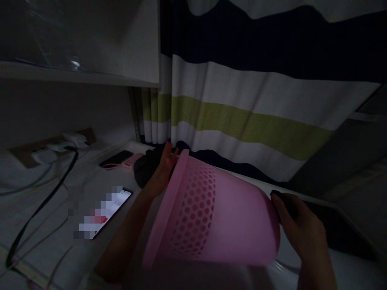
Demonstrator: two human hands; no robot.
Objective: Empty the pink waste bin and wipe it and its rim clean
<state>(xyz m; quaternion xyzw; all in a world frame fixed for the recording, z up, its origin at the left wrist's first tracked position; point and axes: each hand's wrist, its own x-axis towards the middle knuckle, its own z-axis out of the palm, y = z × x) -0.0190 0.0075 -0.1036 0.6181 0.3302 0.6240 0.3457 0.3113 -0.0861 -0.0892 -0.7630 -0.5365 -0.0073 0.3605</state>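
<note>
A pink plastic basket with a band of round holes lies tipped on its side in the middle, its rim facing left and its base to the right. My left hand is at the basket's rim, fingers apart and pointing up, partly behind the rim. My right hand is by the basket's base, its fingers closed around a small dark object that I cannot make out. Just left of my left hand is a black bundle.
A lit phone lies on the white desk. Behind it are a dark phone and a pink item. Cables run from plugs at left. A striped curtain hangs behind; a shelf overhangs the upper left.
</note>
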